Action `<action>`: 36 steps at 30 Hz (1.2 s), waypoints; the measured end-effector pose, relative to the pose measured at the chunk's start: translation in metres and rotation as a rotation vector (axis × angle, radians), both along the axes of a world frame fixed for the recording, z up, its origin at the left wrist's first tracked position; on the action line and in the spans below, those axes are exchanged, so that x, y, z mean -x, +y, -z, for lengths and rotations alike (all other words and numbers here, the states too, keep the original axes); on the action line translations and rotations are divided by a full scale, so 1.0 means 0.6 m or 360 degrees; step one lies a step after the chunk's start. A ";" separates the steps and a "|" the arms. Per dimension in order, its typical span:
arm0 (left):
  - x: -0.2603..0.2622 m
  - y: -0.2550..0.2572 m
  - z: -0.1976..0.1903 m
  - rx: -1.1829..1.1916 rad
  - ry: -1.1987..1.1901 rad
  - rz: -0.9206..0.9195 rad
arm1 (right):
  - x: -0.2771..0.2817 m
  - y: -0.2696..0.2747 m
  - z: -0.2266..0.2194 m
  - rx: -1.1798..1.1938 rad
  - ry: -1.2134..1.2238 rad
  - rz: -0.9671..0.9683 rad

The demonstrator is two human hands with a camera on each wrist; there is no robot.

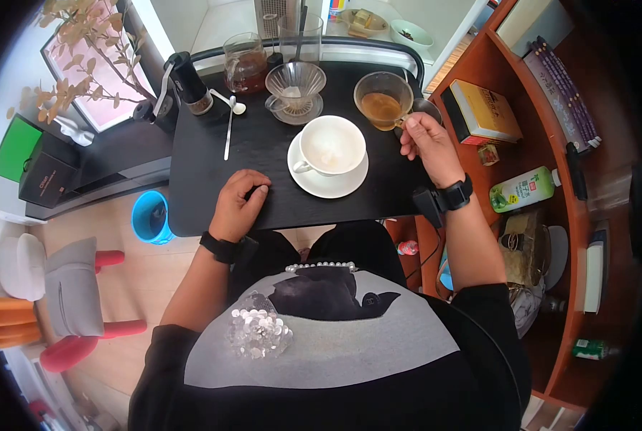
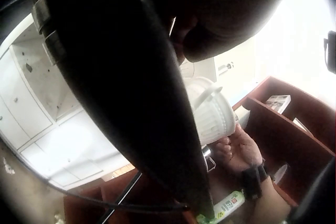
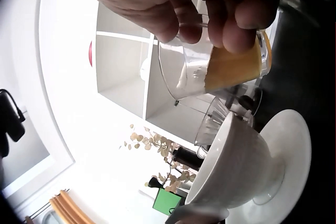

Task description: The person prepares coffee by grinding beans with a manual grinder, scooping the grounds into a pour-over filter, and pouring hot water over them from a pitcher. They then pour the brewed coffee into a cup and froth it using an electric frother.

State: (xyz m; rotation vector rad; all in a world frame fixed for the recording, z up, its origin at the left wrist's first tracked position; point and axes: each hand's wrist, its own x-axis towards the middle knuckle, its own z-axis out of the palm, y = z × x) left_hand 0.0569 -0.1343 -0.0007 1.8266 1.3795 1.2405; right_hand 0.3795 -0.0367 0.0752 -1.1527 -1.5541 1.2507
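Observation:
My right hand (image 1: 430, 147) pinches the handle of a clear glass cup (image 1: 385, 93) that holds some amber liquid. In the right wrist view this glass (image 3: 184, 69) shows beneath my fingers. Left of it, a white cup (image 1: 333, 144) stands on a white saucer (image 1: 328, 188), its handle toward the lower left. At the table's near edge rests my left hand (image 1: 240, 205), loosely curled and holding nothing, to the left of the saucer. In the left wrist view, dark, blurred shapes hide most of the scene.
Behind the white cup stands a ribbed glass dripper (image 1: 296, 82). Further back are a glass pot (image 1: 245, 68) of dark liquid and a tall clear container (image 1: 301, 43). A black grinder (image 1: 188, 82) and a white spoon (image 1: 228, 136) lie to the left. Brown shelves (image 1: 472, 169) border the right side.

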 end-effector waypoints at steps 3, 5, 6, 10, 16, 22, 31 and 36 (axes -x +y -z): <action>0.003 0.000 0.001 0.0006 0.0025 0.0024 | 0.001 -0.018 -0.008 -0.0046 -0.0109 -0.0013; 0.003 -0.001 0.002 0.0016 0.0031 0.0016 | 0.004 -0.028 -0.008 -0.0086 -0.0188 -0.0010; 0.003 -0.002 0.001 0.0018 0.0037 0.0012 | 0.006 -0.033 -0.007 -0.0094 -0.0196 -0.0016; 0.003 -0.002 0.001 0.0004 0.0045 0.0005 | 0.017 -0.047 -0.014 -0.0215 -0.0318 -0.0050; 0.003 -0.002 0.003 0.0011 0.0012 -0.0009 | 0.021 -0.048 -0.013 -0.0426 -0.0488 -0.0050; 0.004 -0.002 0.002 0.0015 0.0011 -0.0006 | 0.025 -0.048 -0.014 -0.0615 -0.0614 0.0025; 0.005 -0.002 0.001 0.0022 -0.0019 0.0017 | 0.032 -0.051 -0.026 -0.0931 -0.0821 0.0000; 0.006 -0.002 0.002 0.0025 -0.0043 0.0017 | 0.035 -0.052 -0.027 -0.1003 -0.0869 -0.0004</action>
